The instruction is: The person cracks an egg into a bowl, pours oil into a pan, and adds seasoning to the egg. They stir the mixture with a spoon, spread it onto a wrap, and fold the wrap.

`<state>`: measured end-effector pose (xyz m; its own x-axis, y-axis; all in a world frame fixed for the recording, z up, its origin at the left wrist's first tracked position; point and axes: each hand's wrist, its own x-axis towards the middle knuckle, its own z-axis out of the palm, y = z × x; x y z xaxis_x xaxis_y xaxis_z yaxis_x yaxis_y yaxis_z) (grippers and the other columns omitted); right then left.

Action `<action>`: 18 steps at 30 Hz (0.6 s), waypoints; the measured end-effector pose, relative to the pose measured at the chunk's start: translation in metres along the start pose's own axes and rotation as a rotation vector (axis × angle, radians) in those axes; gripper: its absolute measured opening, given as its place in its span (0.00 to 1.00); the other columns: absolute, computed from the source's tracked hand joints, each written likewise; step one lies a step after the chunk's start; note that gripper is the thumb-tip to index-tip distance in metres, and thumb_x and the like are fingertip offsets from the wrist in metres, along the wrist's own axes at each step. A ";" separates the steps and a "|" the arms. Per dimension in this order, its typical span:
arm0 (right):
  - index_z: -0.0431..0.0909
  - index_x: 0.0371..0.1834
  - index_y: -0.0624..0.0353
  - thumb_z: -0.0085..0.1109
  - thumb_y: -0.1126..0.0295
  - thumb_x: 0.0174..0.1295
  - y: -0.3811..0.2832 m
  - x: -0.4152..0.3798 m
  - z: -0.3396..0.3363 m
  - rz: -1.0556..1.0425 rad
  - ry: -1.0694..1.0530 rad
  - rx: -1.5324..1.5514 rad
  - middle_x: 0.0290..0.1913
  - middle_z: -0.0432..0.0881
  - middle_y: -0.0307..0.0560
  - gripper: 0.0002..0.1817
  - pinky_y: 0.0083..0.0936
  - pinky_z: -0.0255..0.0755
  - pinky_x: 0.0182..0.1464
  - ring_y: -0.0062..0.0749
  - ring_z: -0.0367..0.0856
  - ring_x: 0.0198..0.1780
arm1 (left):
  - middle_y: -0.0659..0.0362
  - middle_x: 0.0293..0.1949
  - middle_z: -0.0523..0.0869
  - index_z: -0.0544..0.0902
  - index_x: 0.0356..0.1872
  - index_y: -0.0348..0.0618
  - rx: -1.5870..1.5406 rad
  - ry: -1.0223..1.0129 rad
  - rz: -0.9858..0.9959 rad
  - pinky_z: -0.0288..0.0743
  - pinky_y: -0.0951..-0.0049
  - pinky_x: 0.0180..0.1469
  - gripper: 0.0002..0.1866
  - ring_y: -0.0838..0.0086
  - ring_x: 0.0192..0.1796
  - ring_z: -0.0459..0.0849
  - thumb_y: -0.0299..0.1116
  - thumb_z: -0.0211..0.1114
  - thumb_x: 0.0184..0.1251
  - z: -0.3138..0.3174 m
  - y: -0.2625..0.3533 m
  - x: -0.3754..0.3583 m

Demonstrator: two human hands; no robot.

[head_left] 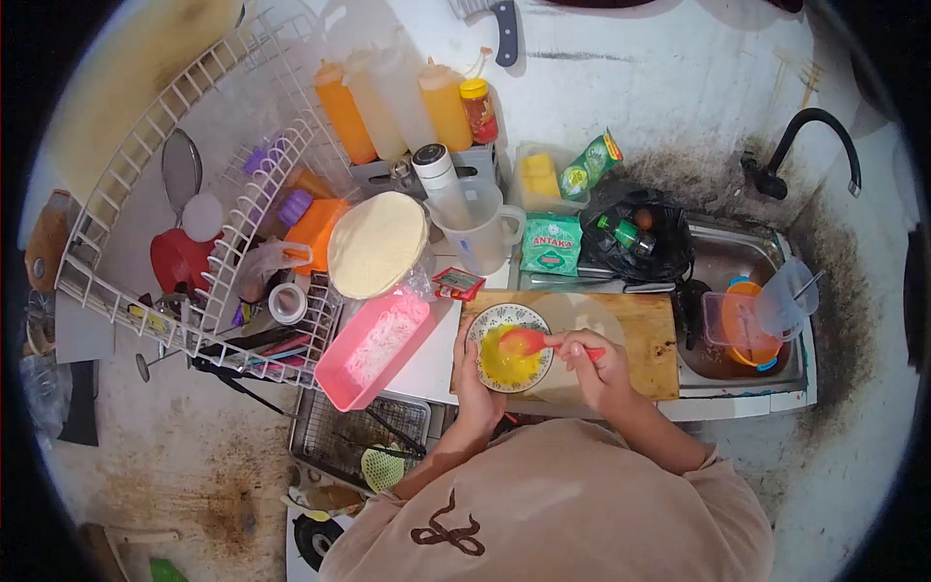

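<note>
"ANTAKA" on a green packet (551,244), dark lettering elsewhere too small to read

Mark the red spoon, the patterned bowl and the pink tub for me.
Red spoon (525,340): head view, on its broad scooping end.
Patterned bowl (506,311): head view, on its rim, side farthest from the person.
Pink tub (341,384): head view, on its near end wall.

Black faucet (803,131) near a metal sink (727,254), yellow-lidded jar (479,112) beside a squeeze bottle (445,107).
</note>
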<state>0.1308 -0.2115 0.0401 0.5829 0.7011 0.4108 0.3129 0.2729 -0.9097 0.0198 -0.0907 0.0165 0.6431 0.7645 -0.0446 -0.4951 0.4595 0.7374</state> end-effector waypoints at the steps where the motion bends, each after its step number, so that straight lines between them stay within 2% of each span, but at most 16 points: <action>1: 0.76 0.33 0.65 0.43 0.72 0.68 0.000 -0.002 -0.002 0.060 -0.002 0.040 0.38 0.81 0.43 0.12 0.16 0.69 0.33 0.16 0.71 0.30 | 0.53 0.62 0.67 0.57 0.65 0.46 0.021 -0.013 0.028 0.63 0.59 0.64 0.23 0.62 0.64 0.67 0.42 0.39 0.73 0.004 0.000 -0.001; 3: 0.76 0.34 0.66 0.42 0.72 0.68 0.000 -0.005 -0.005 0.178 -0.006 0.118 0.39 0.81 0.43 0.12 0.16 0.69 0.33 0.17 0.71 0.29 | 0.53 0.62 0.66 0.57 0.65 0.45 0.064 -0.040 0.086 0.64 0.59 0.64 0.23 0.62 0.64 0.67 0.42 0.39 0.73 0.010 -0.002 -0.002; 6: 0.77 0.39 0.66 0.42 0.72 0.69 0.006 -0.006 0.002 0.072 0.120 0.001 0.37 0.81 0.44 0.12 0.15 0.69 0.32 0.18 0.71 0.27 | 0.53 0.61 0.65 0.58 0.65 0.46 0.027 0.001 0.122 0.66 0.62 0.62 0.21 0.64 0.63 0.68 0.38 0.41 0.73 0.007 -0.014 0.002; 9: 0.76 0.40 0.66 0.40 0.72 0.70 0.004 -0.006 0.003 0.126 0.106 0.264 0.37 0.81 0.46 0.13 0.15 0.69 0.32 0.18 0.71 0.27 | 0.54 0.62 0.64 0.58 0.65 0.46 0.009 0.037 0.103 0.64 0.64 0.63 0.21 0.65 0.63 0.67 0.37 0.41 0.73 0.006 -0.021 0.003; 12: 0.73 0.37 0.66 0.39 0.73 0.70 0.008 -0.005 0.002 0.080 0.152 0.051 0.38 0.80 0.48 0.12 0.16 0.70 0.31 0.18 0.71 0.27 | 0.55 0.63 0.63 0.59 0.65 0.46 0.008 0.054 0.121 0.63 0.65 0.64 0.21 0.66 0.63 0.66 0.36 0.41 0.73 0.007 -0.025 0.003; 15: 0.71 0.34 0.65 0.39 0.73 0.70 0.010 -0.007 0.002 0.149 0.096 0.258 0.38 0.80 0.49 0.11 0.17 0.70 0.32 0.18 0.71 0.28 | 0.55 0.63 0.63 0.59 0.65 0.45 -0.008 0.118 0.104 0.63 0.65 0.63 0.22 0.66 0.63 0.66 0.36 0.41 0.72 0.009 -0.026 0.002; 18: 0.70 0.33 0.64 0.38 0.72 0.70 0.015 -0.003 0.004 0.063 0.169 0.080 0.38 0.80 0.50 0.11 0.18 0.71 0.32 0.19 0.71 0.28 | 0.54 0.63 0.63 0.58 0.65 0.46 0.107 0.108 0.197 0.64 0.65 0.63 0.22 0.66 0.63 0.66 0.36 0.41 0.72 0.007 -0.027 0.003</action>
<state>0.1308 -0.2069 0.0251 0.7194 0.5993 0.3511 0.2152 0.2884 -0.9330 0.0394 -0.1042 0.0011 0.4713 0.8811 0.0395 -0.5362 0.2506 0.8060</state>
